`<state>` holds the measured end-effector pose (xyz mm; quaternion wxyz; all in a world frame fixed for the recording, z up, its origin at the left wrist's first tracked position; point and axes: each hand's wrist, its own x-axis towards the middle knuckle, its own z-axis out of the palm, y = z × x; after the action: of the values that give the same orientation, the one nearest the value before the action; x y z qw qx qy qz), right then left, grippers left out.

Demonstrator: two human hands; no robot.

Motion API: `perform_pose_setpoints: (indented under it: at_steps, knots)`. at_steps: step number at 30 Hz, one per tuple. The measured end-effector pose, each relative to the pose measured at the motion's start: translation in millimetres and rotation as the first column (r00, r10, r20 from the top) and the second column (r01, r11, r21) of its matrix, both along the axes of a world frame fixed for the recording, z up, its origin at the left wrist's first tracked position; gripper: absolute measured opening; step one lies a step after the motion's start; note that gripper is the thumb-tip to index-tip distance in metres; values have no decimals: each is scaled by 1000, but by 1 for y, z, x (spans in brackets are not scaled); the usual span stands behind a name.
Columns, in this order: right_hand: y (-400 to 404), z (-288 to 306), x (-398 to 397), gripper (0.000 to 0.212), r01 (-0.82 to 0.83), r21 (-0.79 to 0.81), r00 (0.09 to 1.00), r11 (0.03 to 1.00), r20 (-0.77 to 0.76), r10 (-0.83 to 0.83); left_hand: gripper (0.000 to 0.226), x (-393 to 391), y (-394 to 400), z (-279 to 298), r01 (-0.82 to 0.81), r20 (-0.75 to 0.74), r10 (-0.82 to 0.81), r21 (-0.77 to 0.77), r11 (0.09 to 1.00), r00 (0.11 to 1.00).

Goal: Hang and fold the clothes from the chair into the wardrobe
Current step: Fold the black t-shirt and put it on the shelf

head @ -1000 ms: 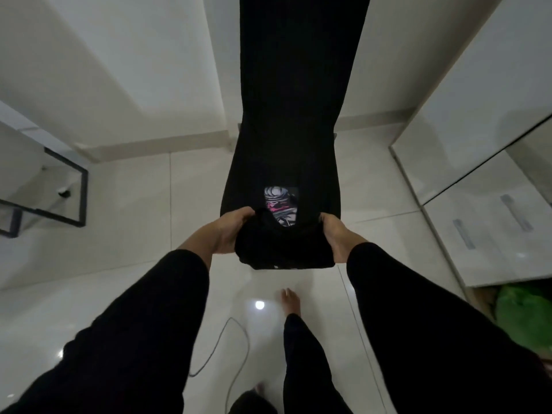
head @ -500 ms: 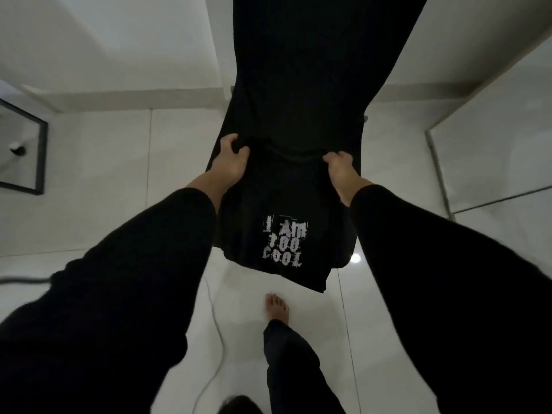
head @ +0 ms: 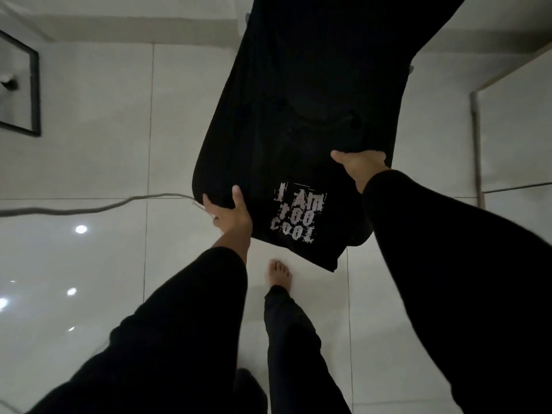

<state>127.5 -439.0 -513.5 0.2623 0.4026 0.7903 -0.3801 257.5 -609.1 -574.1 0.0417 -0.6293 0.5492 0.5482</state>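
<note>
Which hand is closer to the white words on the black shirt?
Left. The left hand grips the black shirt just beside the white words, at their level. The right hand grips the shirt higher up, above and to the other side.

- Tiled floor point(head: 98, 121), 9 o'clock: open, crossed by a cable point(head: 89, 208).
- Black frame point(head: 35, 94), 10 o'clock.
- Hanging black garment point(head: 298, 115), 12 o'clock: blocks centre.
</note>
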Motion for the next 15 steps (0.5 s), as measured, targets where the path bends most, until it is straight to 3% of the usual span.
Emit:
perform_pose_setpoints:
  at_steps: [5, 7, 9, 12, 15]
  knots:
    - [-2, -9, 6, 83, -26, -167, 999, 986, 21, 30, 80, 34, 10, -21, 47, 31, -53, 187, 981, 998]
    - [-4, -12, 7, 79, -67, -235, 997, 970, 13, 72, 96, 41, 11, -31, 83, 116, -115, 252, 964, 987]
    - [-6, -13, 9, 75, -106, -282, 993, 954, 14, 114, 112, 44, 11, -34, 26, 149, -99, 430, 902, 984]
    - [-6, -15, 11, 66, -100, -345, 994, 933, 14, 111, 92, 48, 18, -44, 7, -28, 14, 639, 769, 1000]
    - [-4, -6, 20, 58, -49, -465, 999, 884, -16, 47, 80, 56, 27, -44, 65, -131, 32, 673, 737, 991]
